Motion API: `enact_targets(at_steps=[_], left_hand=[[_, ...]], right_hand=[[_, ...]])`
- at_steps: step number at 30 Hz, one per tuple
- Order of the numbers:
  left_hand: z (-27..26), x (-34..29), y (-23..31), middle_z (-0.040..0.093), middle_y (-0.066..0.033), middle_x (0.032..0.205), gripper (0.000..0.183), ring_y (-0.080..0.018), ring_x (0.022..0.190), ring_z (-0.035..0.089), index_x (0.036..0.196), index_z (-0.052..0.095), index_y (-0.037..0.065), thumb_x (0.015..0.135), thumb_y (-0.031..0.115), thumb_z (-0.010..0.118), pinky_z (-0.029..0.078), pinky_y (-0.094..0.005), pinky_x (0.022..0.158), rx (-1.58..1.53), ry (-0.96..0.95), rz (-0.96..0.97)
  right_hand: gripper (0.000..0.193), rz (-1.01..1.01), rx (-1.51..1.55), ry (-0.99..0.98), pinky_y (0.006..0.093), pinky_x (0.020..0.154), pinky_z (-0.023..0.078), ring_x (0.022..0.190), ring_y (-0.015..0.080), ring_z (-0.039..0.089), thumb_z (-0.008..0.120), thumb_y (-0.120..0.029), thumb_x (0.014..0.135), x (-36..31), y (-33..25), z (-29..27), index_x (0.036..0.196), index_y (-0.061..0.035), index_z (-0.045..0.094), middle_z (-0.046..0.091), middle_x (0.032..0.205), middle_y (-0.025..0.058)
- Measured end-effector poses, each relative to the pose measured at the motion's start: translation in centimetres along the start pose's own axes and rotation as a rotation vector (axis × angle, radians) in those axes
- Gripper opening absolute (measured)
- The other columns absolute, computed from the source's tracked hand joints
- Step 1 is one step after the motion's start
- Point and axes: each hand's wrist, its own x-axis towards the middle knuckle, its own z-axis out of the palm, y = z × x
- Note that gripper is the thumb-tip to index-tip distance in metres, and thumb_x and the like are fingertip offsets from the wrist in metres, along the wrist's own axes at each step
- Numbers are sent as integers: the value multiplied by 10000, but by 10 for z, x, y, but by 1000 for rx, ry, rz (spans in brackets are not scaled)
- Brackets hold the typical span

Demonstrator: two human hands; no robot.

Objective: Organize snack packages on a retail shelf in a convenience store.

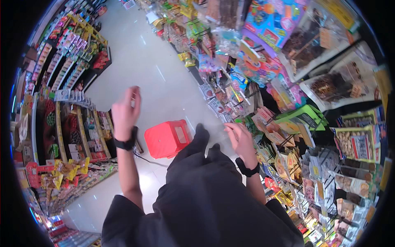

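Observation:
My left hand (pixel 126 110) is raised over the aisle floor, its fingers loosely bent with a gap between them and nothing visible in them. A black band circles that wrist. On the right, my right hand (pixel 240 138) hangs beside the shelf of packaged snacks, fingers apart and holding nothing; a black band is on this wrist too. Between my hands, a red plastic stool (pixel 160 140) stands on the floor just left of my feet. Nearest the right hand are hanging snack bags (pixel 267 123) and a green package (pixel 302 121).
Tall racks of bagged snacks (pixel 321 173) run along my right. To the left are shelves of small goods (pixel 76 127) with yellow bags (pixel 68 171) at one end. The pale glossy floor (pixel 140 49) stretches ahead between them. A thin dark cord (pixel 150 160) lies near the stool.

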Motion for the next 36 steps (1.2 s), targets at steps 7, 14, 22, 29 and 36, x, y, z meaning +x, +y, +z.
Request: enact_targets(at_steps=[7,14,22,29,36], left_hand=[[2,11,-95,726,-105,863,147,-197,731,709,1073,636,22,1017,146,580,540,-317,638,-227,70,-251],[78,-17,-98,698,-87,854,211,-145,754,666,1019,622,9,1062,195,531,544,-295,709,-1245,-37,-792],[98,-25,-178,707,-62,861,221,-125,812,668,1031,624,-4,1067,184,514,538,-272,767,-1158,-194,-888],[109,20,-213,710,-77,899,222,-132,855,664,1019,624,-3,1067,183,512,536,-290,830,-1182,-86,-896],[124,50,-244,712,-79,899,221,-138,860,664,1013,623,-5,1066,180,514,529,-292,841,-1179,-103,-901]], right_hand=[[163,-2,-60,-57,360,793,508,877,313,647,636,-61,947,42,3,21,1093,-1,676,681,959,156],[152,-73,-107,-114,370,810,510,895,328,652,647,-91,947,133,3,85,1055,13,675,685,972,156],[133,-254,-162,-395,413,803,508,890,349,637,640,-101,935,247,-47,185,1026,-12,677,684,946,158],[153,-398,-93,-544,427,847,499,932,355,634,606,-119,964,312,-67,252,1029,2,673,670,964,159],[162,-289,-29,-582,422,850,508,948,358,637,598,-125,976,371,-52,274,1044,1,672,675,980,158]])
